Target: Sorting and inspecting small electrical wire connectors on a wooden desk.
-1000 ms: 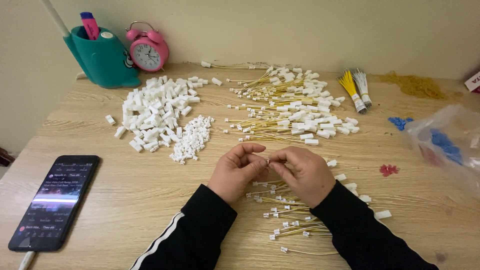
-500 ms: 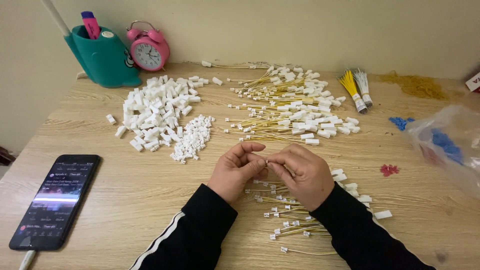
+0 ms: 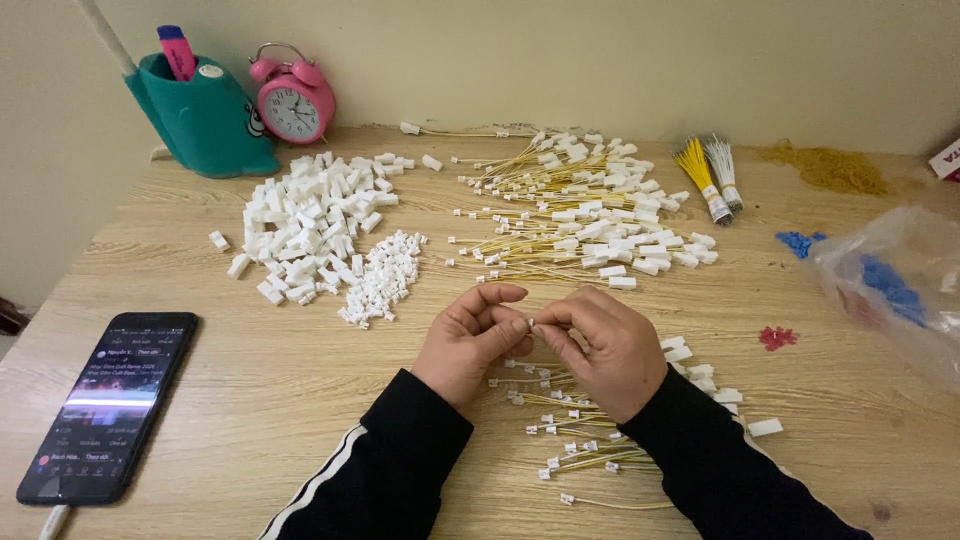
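Pinching a tiny white connector (image 3: 529, 323) between the fingertips of your left hand (image 3: 468, 343) and right hand (image 3: 606, 347), your closed fingers hide most of it; loose yellow wires (image 3: 580, 440) lie on the worktop (image 3: 250, 400) beneath, partly covered by your wrists.

Pink alarm clock (image 3: 295, 101) at eleven o'clock beside the teal pen holder (image 3: 205, 118); smartphone (image 3: 106, 402) at eight o'clock.

Home desk w/ pink alarm clock (image 3: 296, 103), teal pen holder (image 3: 203, 115), phone (image 3: 107, 403), piecework connector piles (image 3: 313, 225).
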